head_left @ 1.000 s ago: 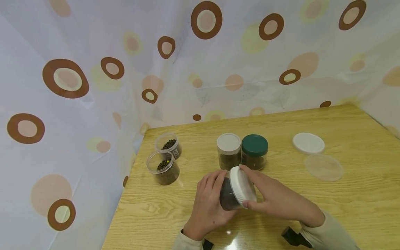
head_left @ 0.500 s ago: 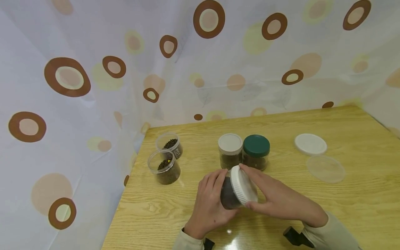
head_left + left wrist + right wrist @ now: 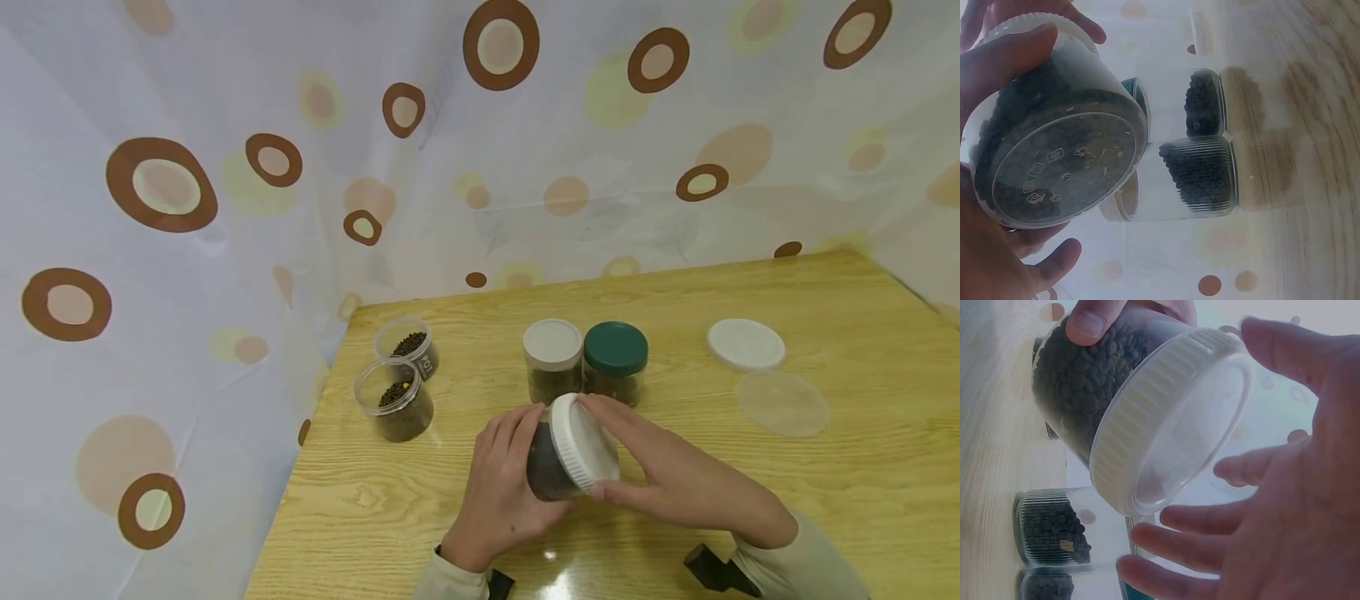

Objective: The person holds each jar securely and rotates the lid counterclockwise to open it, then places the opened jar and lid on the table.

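Note:
My left hand [image 3: 501,492] grips a clear plastic jar [image 3: 547,467] of dark pellets, tilted above the table with its white ribbed lid [image 3: 592,450] facing right. My right hand [image 3: 678,475] spans the lid, thumb at the near rim and fingers at the far rim. In the right wrist view, the lid [image 3: 1172,425] sits on the jar's mouth and the fingertips are right at its edge. The left wrist view shows the jar's base [image 3: 1066,169], marked with small symbols, and the left thumb [image 3: 1013,56] across its side.
Behind the hands stand a white-lidded jar [image 3: 552,362] and a green-lidded jar [image 3: 616,362], side by side. Two uncovered tubs of pellets [image 3: 401,417] [image 3: 420,354] stand at the left. A white lid [image 3: 746,344] and a clear disc [image 3: 782,404] lie at the right.
The right wrist has moved slightly to the right, with the thumb still at the lid's near rim. The jar stays tilted in the left hand, and the lid remains on it.

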`<state>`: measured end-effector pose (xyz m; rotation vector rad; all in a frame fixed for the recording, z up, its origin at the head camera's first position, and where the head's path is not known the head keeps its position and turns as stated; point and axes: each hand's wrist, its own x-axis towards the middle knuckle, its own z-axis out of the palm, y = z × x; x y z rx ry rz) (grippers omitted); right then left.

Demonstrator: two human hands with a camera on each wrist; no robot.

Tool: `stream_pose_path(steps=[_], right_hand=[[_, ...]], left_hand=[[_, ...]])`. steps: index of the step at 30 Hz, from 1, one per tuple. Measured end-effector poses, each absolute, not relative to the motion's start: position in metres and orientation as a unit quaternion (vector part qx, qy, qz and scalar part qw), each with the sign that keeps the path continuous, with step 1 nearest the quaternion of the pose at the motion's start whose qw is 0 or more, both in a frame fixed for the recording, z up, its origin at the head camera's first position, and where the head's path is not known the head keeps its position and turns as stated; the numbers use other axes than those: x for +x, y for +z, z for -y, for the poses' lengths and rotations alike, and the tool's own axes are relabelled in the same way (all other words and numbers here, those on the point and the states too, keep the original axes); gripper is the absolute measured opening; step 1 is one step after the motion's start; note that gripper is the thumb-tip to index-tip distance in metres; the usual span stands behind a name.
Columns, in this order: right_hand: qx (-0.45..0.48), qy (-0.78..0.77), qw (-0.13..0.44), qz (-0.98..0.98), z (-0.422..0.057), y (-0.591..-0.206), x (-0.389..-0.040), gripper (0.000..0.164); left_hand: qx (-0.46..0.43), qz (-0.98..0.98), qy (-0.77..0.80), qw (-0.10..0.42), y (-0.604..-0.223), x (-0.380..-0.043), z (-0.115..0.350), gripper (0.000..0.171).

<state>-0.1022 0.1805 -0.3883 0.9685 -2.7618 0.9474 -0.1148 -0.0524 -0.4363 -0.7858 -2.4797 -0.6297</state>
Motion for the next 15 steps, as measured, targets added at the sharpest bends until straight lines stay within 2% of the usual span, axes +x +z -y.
stream_pose_path(steps=[3, 8, 15], right_hand=[[0.291, 0.32, 0.028, 0.901, -0.1813, -0.3869, -0.1016, 0.077], [0.212, 0.36, -0.03, 0.908, -0.1815, -0.3836, -0.1041, 0.067], [0.143, 0.358, -0.094, 0.918, -0.1794, -0.3818, -0.1069, 0.069]], left_hand=[[-0.283, 0.902, -0.23, 0.232, -0.4358, -0.115, 0.0528, 0.105], [-0.28, 0.903, -0.232, 0.227, -0.4359, -0.1145, 0.0531, 0.106], [-0.282, 0.904, -0.224, 0.231, -0.4356, -0.1139, 0.0513, 0.106]])
